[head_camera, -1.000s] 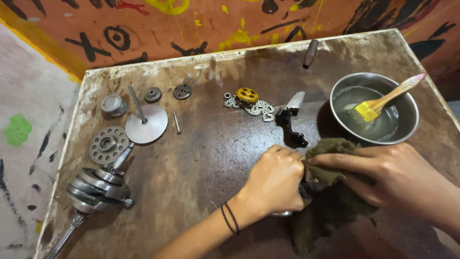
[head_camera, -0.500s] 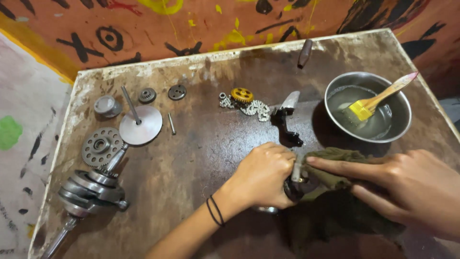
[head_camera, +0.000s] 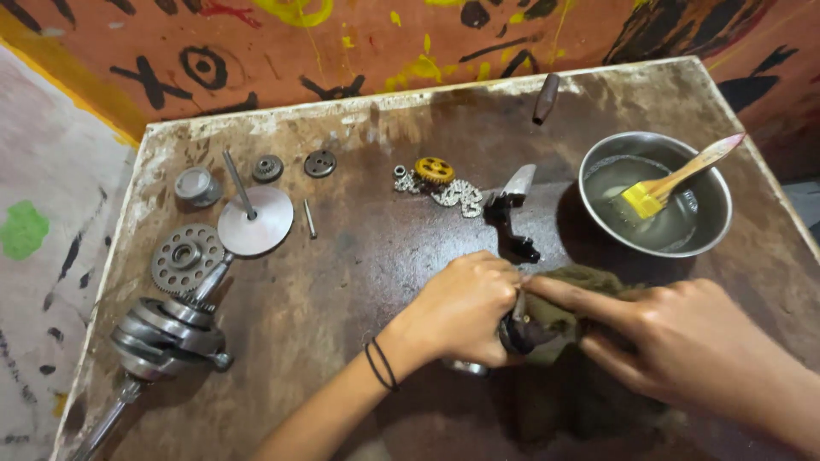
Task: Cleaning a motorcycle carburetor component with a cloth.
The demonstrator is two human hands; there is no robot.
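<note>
My left hand [head_camera: 461, 312] is closed around a small dark metal engine part [head_camera: 517, 333] low on the rusty metal table [head_camera: 359, 256]; a shiny end of the part shows under the fist. My right hand [head_camera: 683, 341] presses a dark olive rag [head_camera: 581, 282] against that part, fingers stretched toward the left hand. Most of the part is hidden by both hands and the cloth.
A steel bowl [head_camera: 709, 235] with liquid and a yellow brush [head_camera: 658, 192] sits at the right. A chain with a yellow sprocket [head_camera: 436, 171], a black bracket [head_camera: 508, 222], a valve disc [head_camera: 254, 222], gears [head_camera: 184, 256] and a crankshaft [head_camera: 162, 337] lie to the left.
The rag has slid lower and to the right, uncovering more of the dark part. My right fingers now reach further toward the left hand, which keeps its grip.
</note>
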